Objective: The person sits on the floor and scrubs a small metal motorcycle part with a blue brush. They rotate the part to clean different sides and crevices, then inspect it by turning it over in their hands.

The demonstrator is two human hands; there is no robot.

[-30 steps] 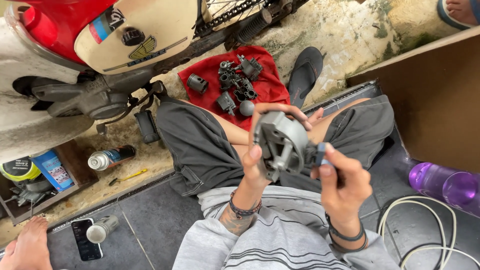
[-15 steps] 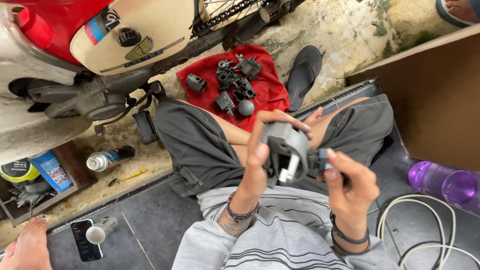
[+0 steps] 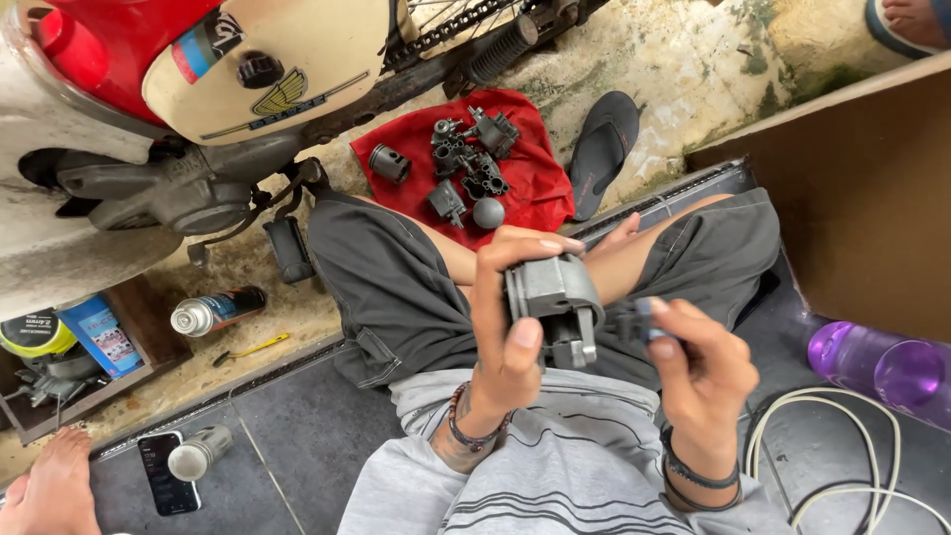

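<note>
My left hand (image 3: 510, 327) grips a grey cast-metal engine part (image 3: 557, 300) above my lap, thumb on its near side and fingers curled over the top. My right hand (image 3: 693, 367) pinches a small dark piece with a bluish end (image 3: 639, 322) right beside that part. I sit cross-legged in dark grey shorts. Beyond my knees a red cloth (image 3: 540, 188) carries several dark engine pieces, among them a short cylinder (image 3: 389, 163) and a grey ball-shaped piece (image 3: 488, 213).
A red-and-cream motorbike (image 3: 228, 89) stands at the top left. A spray can (image 3: 213, 311), yellow-handled tool (image 3: 253, 349), phone (image 3: 161, 474) and second can (image 3: 198, 453) lie left. Black sandal (image 3: 602, 149), purple bottle (image 3: 882, 369), white cable (image 3: 842, 466) and brown board (image 3: 862, 198) are right.
My left hand has rolled the grey part over and lowered it a little, so a different face shows. My right hand stayed beside it, shifting slightly down.
</note>
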